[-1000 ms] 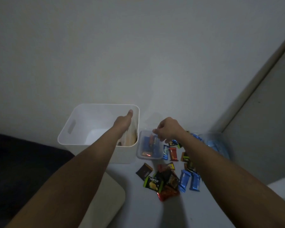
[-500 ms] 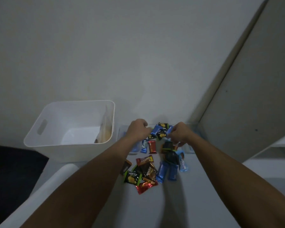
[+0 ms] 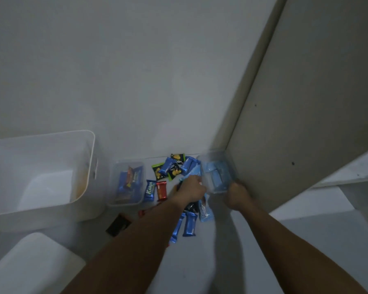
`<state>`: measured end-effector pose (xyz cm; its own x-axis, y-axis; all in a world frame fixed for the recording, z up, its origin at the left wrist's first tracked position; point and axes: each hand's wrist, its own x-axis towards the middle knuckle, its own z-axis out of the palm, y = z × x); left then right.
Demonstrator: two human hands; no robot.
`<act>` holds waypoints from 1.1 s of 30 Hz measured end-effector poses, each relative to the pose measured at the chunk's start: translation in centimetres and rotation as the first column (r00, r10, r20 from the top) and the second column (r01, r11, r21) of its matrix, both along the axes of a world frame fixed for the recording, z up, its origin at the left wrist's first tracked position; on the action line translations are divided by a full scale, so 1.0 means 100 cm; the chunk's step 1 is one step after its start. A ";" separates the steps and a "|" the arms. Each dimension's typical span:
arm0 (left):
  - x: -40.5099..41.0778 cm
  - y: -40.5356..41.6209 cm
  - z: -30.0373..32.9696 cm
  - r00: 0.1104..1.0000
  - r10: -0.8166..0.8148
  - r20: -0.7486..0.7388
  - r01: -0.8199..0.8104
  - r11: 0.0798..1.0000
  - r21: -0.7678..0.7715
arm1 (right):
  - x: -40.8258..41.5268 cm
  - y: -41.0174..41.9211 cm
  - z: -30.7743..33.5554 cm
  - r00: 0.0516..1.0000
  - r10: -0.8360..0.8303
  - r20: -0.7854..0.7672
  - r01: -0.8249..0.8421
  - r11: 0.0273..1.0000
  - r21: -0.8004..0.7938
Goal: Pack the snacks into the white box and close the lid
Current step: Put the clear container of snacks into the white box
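Clear, stiff, light plastic tub [image 3: 216, 177] right of the white box [image 3: 40, 172]: both hands, left hand [image 3: 192, 188] and right hand [image 3: 237, 193], curl round its near corners, likely slippery.

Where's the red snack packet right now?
In the head view, the red packet lies on the table near the middle, just right of the blue packet, with the small clear tub further left and the left hand to its right.
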<state>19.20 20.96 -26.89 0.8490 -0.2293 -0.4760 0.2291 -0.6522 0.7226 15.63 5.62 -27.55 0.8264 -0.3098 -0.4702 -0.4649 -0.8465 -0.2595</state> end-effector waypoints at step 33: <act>-0.007 0.109 0.022 0.897 0.439 0.056 -0.413 0.876 -0.248 | 0.024 0.107 0.032 0.920 -0.223 0.323 0.079 0.911 0.404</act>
